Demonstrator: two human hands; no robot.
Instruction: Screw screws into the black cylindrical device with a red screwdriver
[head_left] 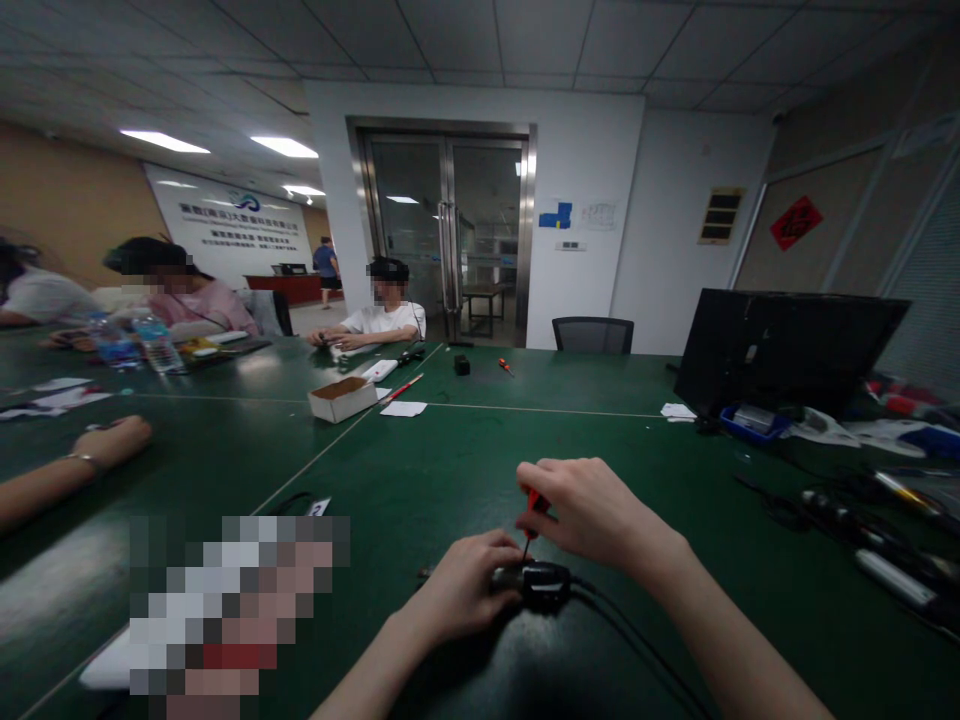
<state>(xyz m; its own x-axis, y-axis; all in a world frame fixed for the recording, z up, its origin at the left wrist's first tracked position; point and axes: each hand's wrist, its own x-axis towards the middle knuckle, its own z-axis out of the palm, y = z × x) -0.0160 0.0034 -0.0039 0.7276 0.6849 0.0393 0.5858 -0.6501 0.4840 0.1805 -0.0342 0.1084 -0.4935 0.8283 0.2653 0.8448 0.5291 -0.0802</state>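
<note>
Left hand: the left hand (pixel 463 585) lies low on the dark green table (pixel 450 460), near the person. Its fingers are curled around the left end of a small black box-shaped device (pixel 544 583) and press it down on the table.
Right hand: the right hand (pixel 581 510) is just above the device. Its fingers are pinched shut on a thin screwdriver with a red handle (pixel 532 512).
Screwdriver: it stands almost straight up. Its thin dark tip points down onto the top of the black device.
Black device: it sits on the table between the two hands. A black cord (pixel 637 640) comes out of its right side and runs toward the bottom edge.
Left side: another person's arm with a bracelet (pixel 71 470) rests on the table, its fist closed.
Middle of table: an open white cardboard box (pixel 342 398) sits well away from the hands. A white slip of paper (pixel 403 408) lies just beside it.
Far side: a person in a white shirt (pixel 382 320) sits at the far edge of the table, with both hands on it. A second small red screwdriver (pixel 505 366) lies near there.
Right side: a big black flat screen (pixel 780 350) stands on the table. A blue plastic tray (pixel 750 422) sits at its foot.
Back wall: glass double doors with a shiny metal frame (pixel 446 230) are shut.
</note>
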